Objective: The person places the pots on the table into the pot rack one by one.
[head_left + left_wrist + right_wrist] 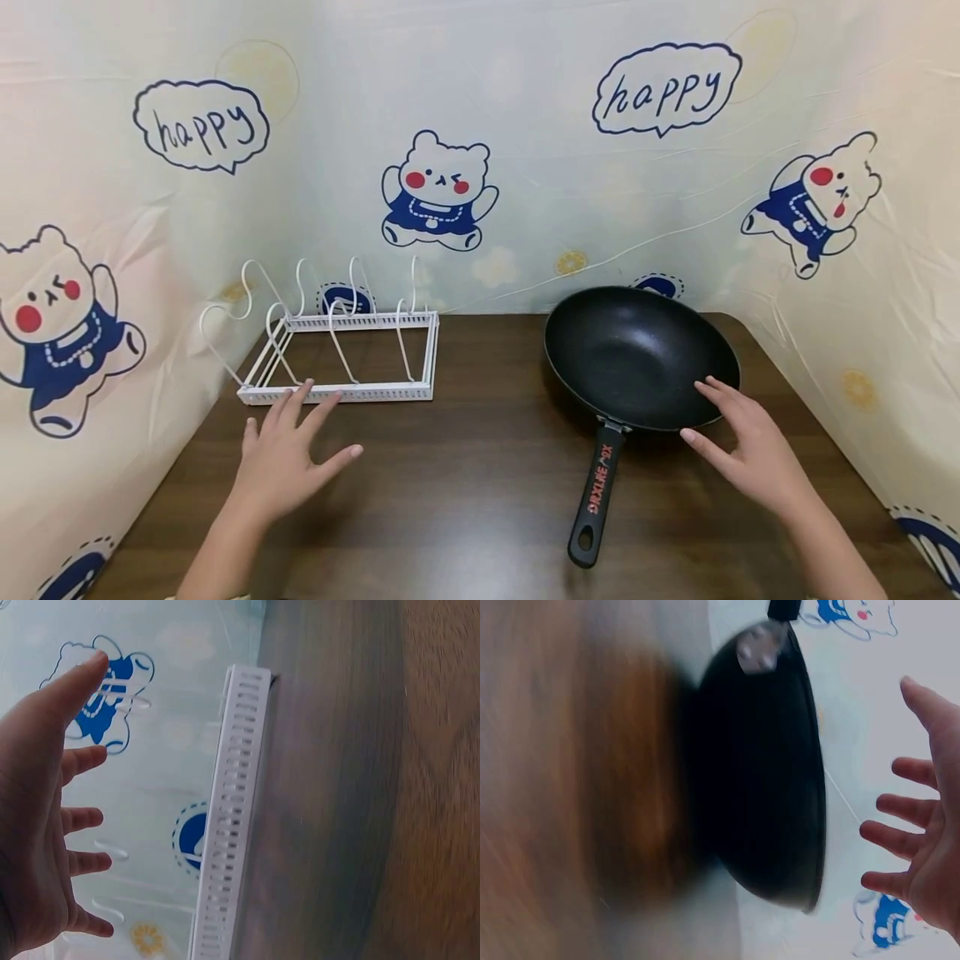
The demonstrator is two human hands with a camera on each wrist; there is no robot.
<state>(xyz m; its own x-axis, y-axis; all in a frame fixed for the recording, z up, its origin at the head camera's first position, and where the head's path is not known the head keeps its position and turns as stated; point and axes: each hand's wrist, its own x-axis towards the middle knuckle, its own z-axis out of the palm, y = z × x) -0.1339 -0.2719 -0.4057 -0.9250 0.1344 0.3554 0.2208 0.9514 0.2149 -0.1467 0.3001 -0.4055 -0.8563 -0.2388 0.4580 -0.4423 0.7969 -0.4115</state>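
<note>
A black frying pan [637, 358] stands on the right of the table, its long handle [596, 496] with red lettering pointing toward me. My right hand [757, 450] hovers at the pan's near right rim, fingers spread and holding nothing. On the left is a white wire rack [337, 392] with a slotted rectangular base and several upright curved loops. My left hand [281, 467] is in front of the rack's near edge, fingers apart, fingertips overlapping that edge in the head view. In the left wrist view the slotted side [234, 787] of the rack lies beyond the left fingers.
The brown wooden table [480, 475] carries both things, with bare wood between rack and pan. A pale curtain [540, 192] printed with cartoon bears and "happy" bubbles encloses the back and both sides.
</note>
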